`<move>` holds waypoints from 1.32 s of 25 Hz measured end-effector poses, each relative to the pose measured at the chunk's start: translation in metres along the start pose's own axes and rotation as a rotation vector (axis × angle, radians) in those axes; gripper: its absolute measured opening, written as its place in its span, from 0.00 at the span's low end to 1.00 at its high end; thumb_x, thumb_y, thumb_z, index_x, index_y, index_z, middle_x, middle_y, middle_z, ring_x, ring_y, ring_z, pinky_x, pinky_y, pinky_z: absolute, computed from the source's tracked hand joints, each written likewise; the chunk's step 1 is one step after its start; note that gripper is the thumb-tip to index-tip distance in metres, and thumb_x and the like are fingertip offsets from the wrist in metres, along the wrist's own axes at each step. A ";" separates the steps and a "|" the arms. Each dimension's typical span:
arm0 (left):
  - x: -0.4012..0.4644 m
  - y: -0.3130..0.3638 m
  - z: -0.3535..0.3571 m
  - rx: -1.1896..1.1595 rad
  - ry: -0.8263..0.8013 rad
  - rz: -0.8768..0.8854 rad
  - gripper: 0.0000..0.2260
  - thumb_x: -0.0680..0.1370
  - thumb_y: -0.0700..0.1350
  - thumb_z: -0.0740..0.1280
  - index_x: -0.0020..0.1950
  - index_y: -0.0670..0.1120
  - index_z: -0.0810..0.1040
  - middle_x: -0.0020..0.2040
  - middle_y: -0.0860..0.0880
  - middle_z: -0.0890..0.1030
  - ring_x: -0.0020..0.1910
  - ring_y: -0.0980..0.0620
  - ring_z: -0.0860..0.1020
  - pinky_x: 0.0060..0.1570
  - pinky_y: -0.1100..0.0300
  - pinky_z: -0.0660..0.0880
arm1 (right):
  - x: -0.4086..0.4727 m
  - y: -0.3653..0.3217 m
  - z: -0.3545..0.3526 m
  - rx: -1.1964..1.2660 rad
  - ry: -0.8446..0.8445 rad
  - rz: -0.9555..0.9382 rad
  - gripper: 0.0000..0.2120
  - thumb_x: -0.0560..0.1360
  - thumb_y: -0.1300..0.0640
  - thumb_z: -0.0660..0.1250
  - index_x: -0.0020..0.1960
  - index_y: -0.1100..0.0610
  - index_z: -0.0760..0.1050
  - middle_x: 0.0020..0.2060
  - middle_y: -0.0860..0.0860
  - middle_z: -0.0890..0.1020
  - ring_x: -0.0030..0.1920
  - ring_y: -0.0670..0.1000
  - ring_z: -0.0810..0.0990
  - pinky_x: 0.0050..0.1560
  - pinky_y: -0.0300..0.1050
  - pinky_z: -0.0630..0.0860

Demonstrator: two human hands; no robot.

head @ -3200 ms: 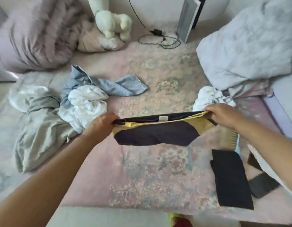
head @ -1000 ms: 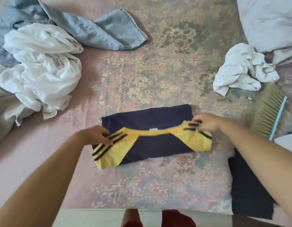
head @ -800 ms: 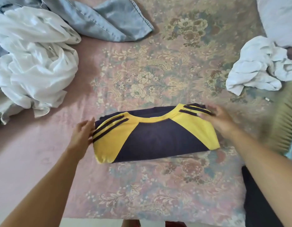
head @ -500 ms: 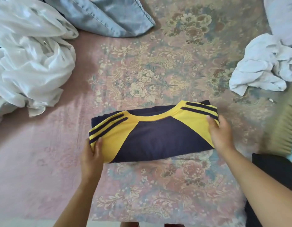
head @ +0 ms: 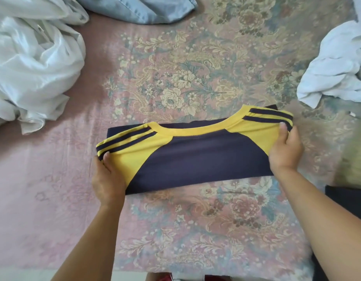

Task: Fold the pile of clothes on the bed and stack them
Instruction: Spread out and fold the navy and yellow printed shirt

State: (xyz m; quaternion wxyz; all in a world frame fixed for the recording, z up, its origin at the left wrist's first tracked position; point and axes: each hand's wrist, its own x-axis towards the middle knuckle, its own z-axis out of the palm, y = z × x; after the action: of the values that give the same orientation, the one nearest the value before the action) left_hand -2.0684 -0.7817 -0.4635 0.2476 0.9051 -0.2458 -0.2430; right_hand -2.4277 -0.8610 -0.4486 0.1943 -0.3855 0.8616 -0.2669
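A folded navy and yellow shirt [head: 198, 157] with dark shoulder stripes lies across the middle of the floral bedspread [head: 185, 82]. My left hand [head: 106, 177] grips its left end, thumb on top of the yellow sleeve and fingers under the fabric. My right hand [head: 285, 149] grips the right end the same way, thumb on the yellow shoulder. A folded black garment [head: 347, 201] lies at the right edge, partly behind my right forearm.
A crumpled white garment [head: 33, 65] fills the upper left, with blue denim [head: 139, 9] behind it. Another bunched white cloth [head: 335, 74] lies at the upper right. A blurred brush [head: 353, 155] sits at the right edge. The bed's near edge runs along the bottom.
The shirt went from held up in the air to folded flat on the bed. Both hands slid from its top edge to its two ends and now grip them.
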 end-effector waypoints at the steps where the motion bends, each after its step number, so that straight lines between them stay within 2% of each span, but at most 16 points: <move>1: 0.004 -0.002 0.000 -0.010 -0.010 0.011 0.18 0.83 0.53 0.51 0.59 0.42 0.71 0.56 0.39 0.77 0.57 0.38 0.74 0.52 0.50 0.68 | 0.002 -0.001 0.001 0.011 -0.010 0.008 0.19 0.83 0.49 0.53 0.51 0.65 0.70 0.39 0.56 0.73 0.41 0.54 0.70 0.39 0.43 0.58; 3: 0.012 -0.006 0.002 0.043 -0.063 0.075 0.18 0.83 0.53 0.51 0.59 0.42 0.71 0.57 0.40 0.77 0.58 0.38 0.74 0.56 0.46 0.68 | 0.006 0.002 0.006 -0.101 -0.156 0.010 0.20 0.82 0.46 0.53 0.53 0.63 0.72 0.43 0.59 0.76 0.44 0.57 0.73 0.42 0.46 0.62; 6: 0.022 -0.004 0.003 0.183 -0.127 0.150 0.17 0.82 0.55 0.55 0.57 0.42 0.71 0.54 0.42 0.77 0.55 0.39 0.74 0.51 0.47 0.69 | 0.013 0.008 0.007 -0.215 -0.364 0.025 0.20 0.81 0.43 0.54 0.56 0.58 0.73 0.50 0.57 0.79 0.52 0.58 0.75 0.48 0.49 0.67; 10: 0.028 0.016 0.000 0.101 -0.141 0.254 0.14 0.81 0.54 0.58 0.51 0.44 0.71 0.46 0.46 0.77 0.45 0.45 0.74 0.42 0.53 0.67 | 0.016 -0.014 0.005 -0.127 -0.242 -0.055 0.15 0.81 0.48 0.56 0.51 0.60 0.72 0.41 0.53 0.76 0.46 0.58 0.75 0.42 0.46 0.62; 12: 0.032 0.021 0.000 0.184 -0.122 0.257 0.14 0.82 0.54 0.55 0.49 0.44 0.68 0.43 0.44 0.76 0.40 0.44 0.71 0.38 0.53 0.64 | 0.014 -0.015 0.009 -0.216 -0.183 -0.073 0.17 0.82 0.49 0.54 0.55 0.62 0.72 0.47 0.59 0.78 0.49 0.61 0.75 0.42 0.48 0.63; 14: 0.034 0.022 0.002 0.323 -0.078 0.273 0.15 0.82 0.53 0.55 0.55 0.42 0.69 0.50 0.38 0.78 0.45 0.40 0.74 0.44 0.46 0.69 | 0.009 -0.010 0.014 -0.389 -0.163 -0.081 0.21 0.82 0.48 0.52 0.64 0.63 0.68 0.60 0.64 0.75 0.59 0.64 0.73 0.53 0.53 0.68; 15: 0.034 0.022 0.005 0.389 0.007 0.381 0.16 0.82 0.52 0.56 0.62 0.41 0.70 0.56 0.36 0.77 0.52 0.36 0.75 0.53 0.41 0.70 | 0.004 -0.010 0.017 -0.472 -0.127 -0.171 0.24 0.81 0.47 0.51 0.69 0.63 0.64 0.65 0.65 0.70 0.65 0.65 0.69 0.63 0.58 0.66; 17: 0.022 0.028 0.017 0.505 0.040 0.785 0.23 0.81 0.54 0.56 0.73 0.44 0.64 0.70 0.38 0.70 0.69 0.35 0.67 0.69 0.38 0.55 | -0.013 -0.015 0.026 -0.570 -0.162 -0.505 0.28 0.80 0.45 0.51 0.75 0.58 0.57 0.73 0.63 0.61 0.73 0.64 0.59 0.71 0.67 0.52; 19: 0.004 0.030 0.036 0.693 -0.113 1.158 0.26 0.80 0.59 0.53 0.76 0.51 0.59 0.76 0.43 0.62 0.75 0.38 0.58 0.68 0.31 0.45 | -0.035 -0.015 0.041 -0.686 -0.360 -0.798 0.29 0.79 0.39 0.48 0.77 0.49 0.53 0.76 0.58 0.55 0.75 0.62 0.52 0.67 0.72 0.46; 20: -0.001 0.027 0.045 0.759 -0.196 1.213 0.27 0.79 0.62 0.51 0.76 0.54 0.58 0.77 0.44 0.59 0.76 0.38 0.55 0.65 0.27 0.44 | -0.045 -0.010 0.049 -0.765 -0.442 -0.839 0.30 0.78 0.37 0.45 0.77 0.46 0.51 0.77 0.56 0.54 0.75 0.62 0.51 0.65 0.75 0.46; 22: 0.002 0.014 0.060 0.864 -0.335 1.161 0.28 0.78 0.66 0.44 0.76 0.57 0.58 0.78 0.46 0.57 0.76 0.38 0.54 0.61 0.22 0.46 | -0.050 0.005 0.057 -0.911 -0.515 -0.751 0.31 0.76 0.33 0.36 0.76 0.42 0.42 0.78 0.52 0.48 0.76 0.61 0.47 0.64 0.78 0.48; 25: 0.009 0.005 0.069 0.974 -0.386 1.092 0.29 0.77 0.66 0.35 0.76 0.58 0.50 0.78 0.47 0.56 0.76 0.39 0.52 0.60 0.21 0.45 | -0.037 0.018 0.060 -1.011 -0.511 -0.680 0.32 0.69 0.32 0.23 0.71 0.40 0.24 0.73 0.48 0.30 0.75 0.59 0.35 0.67 0.75 0.42; 26: 0.010 0.010 0.067 0.995 -0.393 1.086 0.29 0.77 0.66 0.35 0.76 0.58 0.48 0.78 0.47 0.55 0.76 0.39 0.52 0.61 0.21 0.46 | -0.039 0.012 0.062 -1.023 -0.507 -0.667 0.33 0.69 0.32 0.24 0.72 0.41 0.25 0.73 0.49 0.30 0.76 0.58 0.36 0.68 0.75 0.41; 28: 0.010 0.016 0.056 0.948 -0.352 1.026 0.31 0.77 0.67 0.41 0.77 0.54 0.50 0.77 0.45 0.58 0.76 0.41 0.55 0.65 0.25 0.49 | -0.061 -0.002 0.064 -0.922 -0.406 -0.701 0.34 0.74 0.34 0.34 0.77 0.46 0.41 0.77 0.54 0.44 0.77 0.58 0.47 0.68 0.73 0.42; 30: 0.012 0.012 0.042 0.777 -0.247 0.772 0.38 0.75 0.68 0.51 0.77 0.45 0.55 0.75 0.39 0.62 0.73 0.40 0.63 0.69 0.34 0.55 | -0.101 -0.001 0.064 -0.842 -0.445 -0.762 0.31 0.79 0.37 0.41 0.77 0.51 0.53 0.76 0.57 0.57 0.75 0.58 0.57 0.69 0.69 0.48; 33: 0.008 0.011 0.023 0.487 -0.204 0.391 0.50 0.68 0.69 0.67 0.76 0.37 0.54 0.69 0.34 0.67 0.66 0.35 0.69 0.65 0.42 0.65 | -0.147 0.012 0.062 -0.821 -0.612 -0.768 0.30 0.80 0.38 0.37 0.76 0.52 0.55 0.74 0.57 0.62 0.73 0.57 0.63 0.69 0.65 0.56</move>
State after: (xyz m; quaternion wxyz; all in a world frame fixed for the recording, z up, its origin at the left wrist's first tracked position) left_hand -2.0785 -0.8023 -0.4773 0.0401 0.8443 -0.4894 -0.2146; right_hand -2.3086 -0.7613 -0.4854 0.1586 -0.7687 0.5997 0.1562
